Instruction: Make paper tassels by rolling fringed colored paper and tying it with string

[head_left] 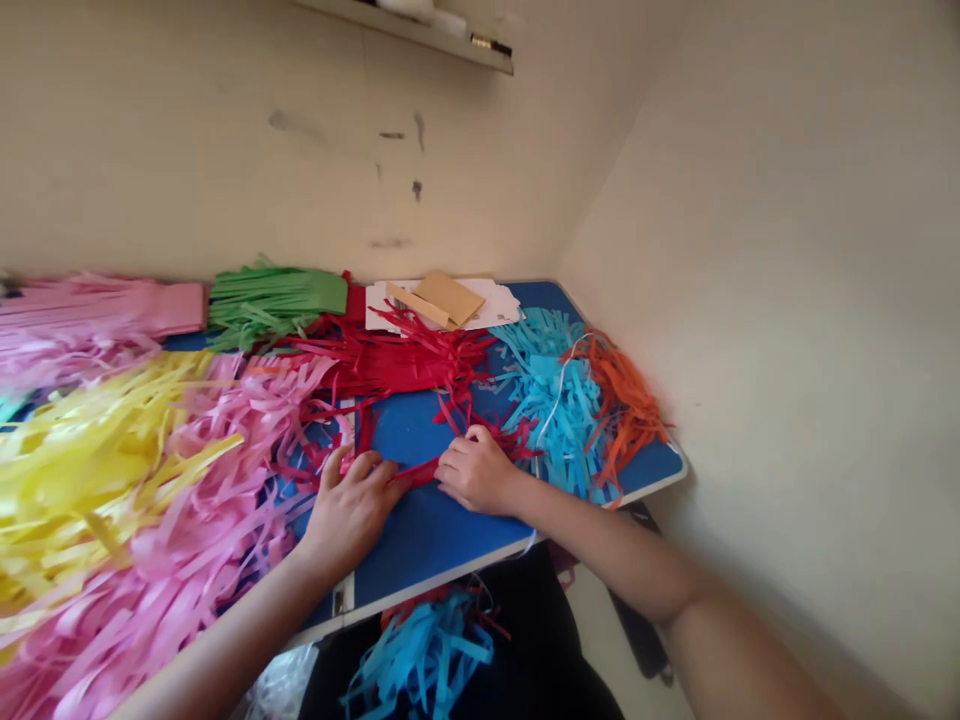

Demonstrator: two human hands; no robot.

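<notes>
One narrow red strip (421, 473), fringed at both ends, is clamped in both hands (351, 508) (474, 473)

The single head-mounted view looks forward and down from above the near edge of the blue table (420, 420), at arm's reach. It faces the wall (225, 150) behind the table; no second view shares coverage.

No readable text or labels anywhere
</notes>
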